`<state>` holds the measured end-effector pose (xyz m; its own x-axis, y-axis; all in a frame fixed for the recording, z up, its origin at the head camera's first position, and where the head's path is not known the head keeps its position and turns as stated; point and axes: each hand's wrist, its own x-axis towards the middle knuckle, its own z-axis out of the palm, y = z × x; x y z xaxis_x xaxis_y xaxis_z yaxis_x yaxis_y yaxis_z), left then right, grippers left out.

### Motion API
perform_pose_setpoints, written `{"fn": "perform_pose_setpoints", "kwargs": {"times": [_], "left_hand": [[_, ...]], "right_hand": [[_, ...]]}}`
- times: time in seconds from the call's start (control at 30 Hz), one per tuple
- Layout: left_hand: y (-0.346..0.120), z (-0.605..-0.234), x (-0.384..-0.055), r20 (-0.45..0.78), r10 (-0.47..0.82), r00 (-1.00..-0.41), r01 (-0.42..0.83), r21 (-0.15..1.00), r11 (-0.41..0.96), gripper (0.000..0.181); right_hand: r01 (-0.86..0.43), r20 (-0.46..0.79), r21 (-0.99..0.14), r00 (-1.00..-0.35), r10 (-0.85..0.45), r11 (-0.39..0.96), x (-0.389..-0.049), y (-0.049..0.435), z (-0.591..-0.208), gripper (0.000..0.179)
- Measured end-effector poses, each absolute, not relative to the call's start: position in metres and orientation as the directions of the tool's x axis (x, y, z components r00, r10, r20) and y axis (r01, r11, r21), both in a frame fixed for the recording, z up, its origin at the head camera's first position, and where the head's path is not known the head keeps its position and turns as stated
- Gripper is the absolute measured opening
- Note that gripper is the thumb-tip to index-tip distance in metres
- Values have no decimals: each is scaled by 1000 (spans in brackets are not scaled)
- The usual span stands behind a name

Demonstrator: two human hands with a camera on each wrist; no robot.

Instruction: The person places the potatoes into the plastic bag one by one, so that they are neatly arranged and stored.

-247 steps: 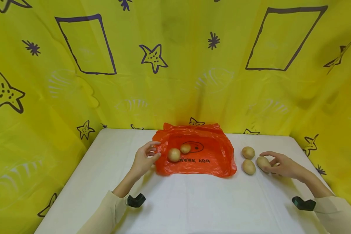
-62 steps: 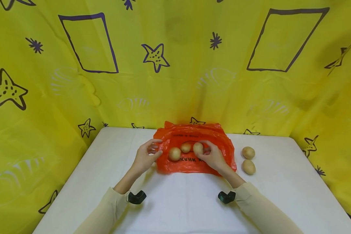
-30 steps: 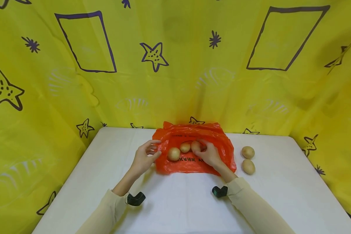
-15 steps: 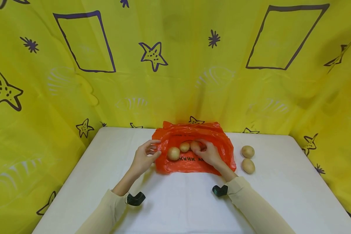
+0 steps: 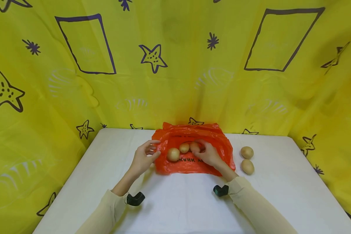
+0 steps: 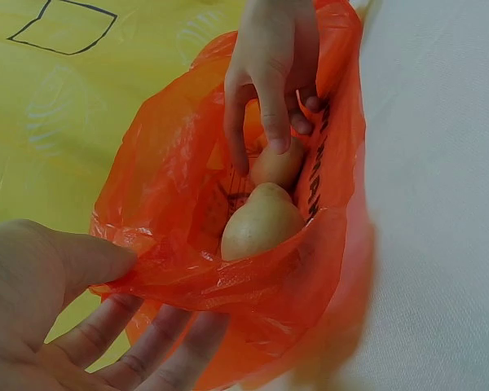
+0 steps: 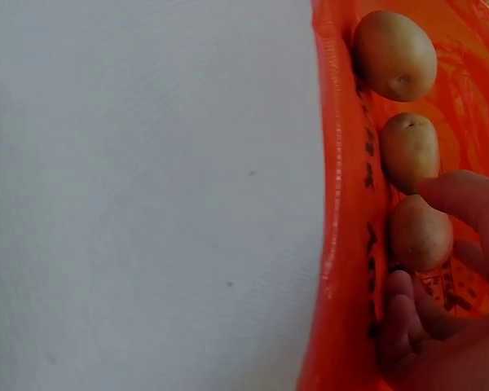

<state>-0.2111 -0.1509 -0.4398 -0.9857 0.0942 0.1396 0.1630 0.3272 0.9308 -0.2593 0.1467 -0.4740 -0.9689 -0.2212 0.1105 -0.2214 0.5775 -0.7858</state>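
Note:
A red plastic bag [image 5: 222,159] lies on its side, mouth toward me, with dark lettering inside. Between thumb and fingers my left hand [image 5: 142,158] pinches the bag's left edge; the left wrist view has the thumb [image 6: 106,259] on one side of the film and the fingers on the other. Three potatoes sit in a row in the bag: a larger left potato [image 5: 173,154], a small middle potato [image 5: 184,148] and a right potato [image 7: 421,234]. My right hand [image 5: 209,155] reaches into the bag, its thumb and fingers round the right potato, which rests beside the middle one.
Two more potatoes, a far potato [image 5: 247,152] and a near potato [image 5: 247,166], lie on the white table [image 5: 181,201] to the right of the bag. A yellow curtain [image 5: 175,91] with starfish drawings hangs behind the table and along both sides.
My right hand has brought a potato from the table at right into the bag, lowering it next to the middle potato. Over the last second both hands stay nearly still. The left keeps its place.

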Motion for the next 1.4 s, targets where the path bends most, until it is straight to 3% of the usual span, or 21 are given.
{"fn": "perform_pose_setpoints", "kwargs": {"times": [0.47, 1.4], "left_hand": [[-150, -439, -210, 134, 97, -986, 158, 935, 316, 38], [-151, -438, -212, 154, 111, -982, 181, 933, 311, 36]], "right_hand": [[-223, 35, -743, -955, -296, 631, -244, 146, -466, 68], [-411, 154, -703, -884, -440, 580, -201, 160, -432, 67]]}}
